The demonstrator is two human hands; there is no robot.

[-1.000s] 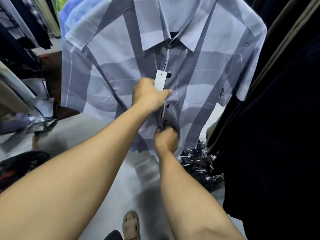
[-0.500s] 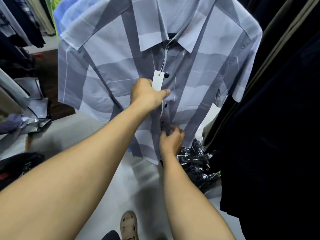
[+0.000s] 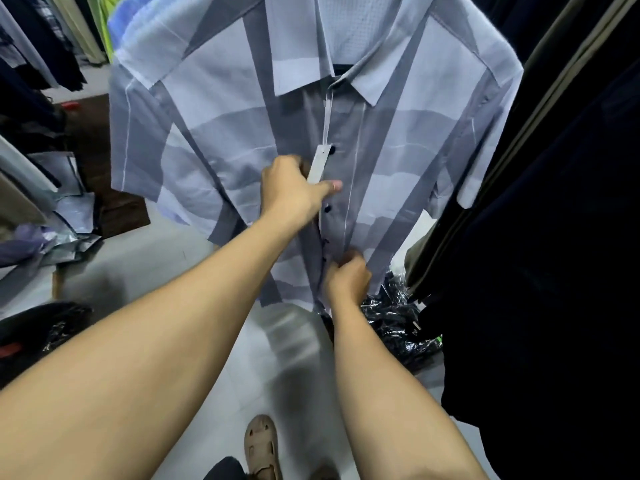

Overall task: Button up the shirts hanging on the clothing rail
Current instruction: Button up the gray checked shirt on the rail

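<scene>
A short-sleeved shirt point(image 3: 214, 140) in grey and pale blue blocks hangs facing me, its front closed with small dark buttons. A white paper tag point(image 3: 319, 164) dangles on a string beside the upper button point(image 3: 333, 150). My left hand point(image 3: 294, 192) grips the placket at mid-chest, thumb lying across it just under the tag. My right hand point(image 3: 348, 277) pinches the placket lower down, near the hem, beside a lower button point(image 3: 325, 241). Another button point(image 3: 327, 209) shows between the two hands.
Dark garments point(image 3: 554, 202) hang close on the right. More clothes point(image 3: 41, 46) hang at the left, with plastic-wrapped items point(image 3: 69, 216) below them. Black plastic-bagged goods point(image 3: 398, 317) lie on the pale tiled floor point(image 3: 145, 265). My sandalled foot point(image 3: 260, 445) is at the bottom.
My right hand has let the bunched lower fabric drop flat and now pinches the placket slightly lower. My left hand stays at the tag. The shirt hangs straighter.
</scene>
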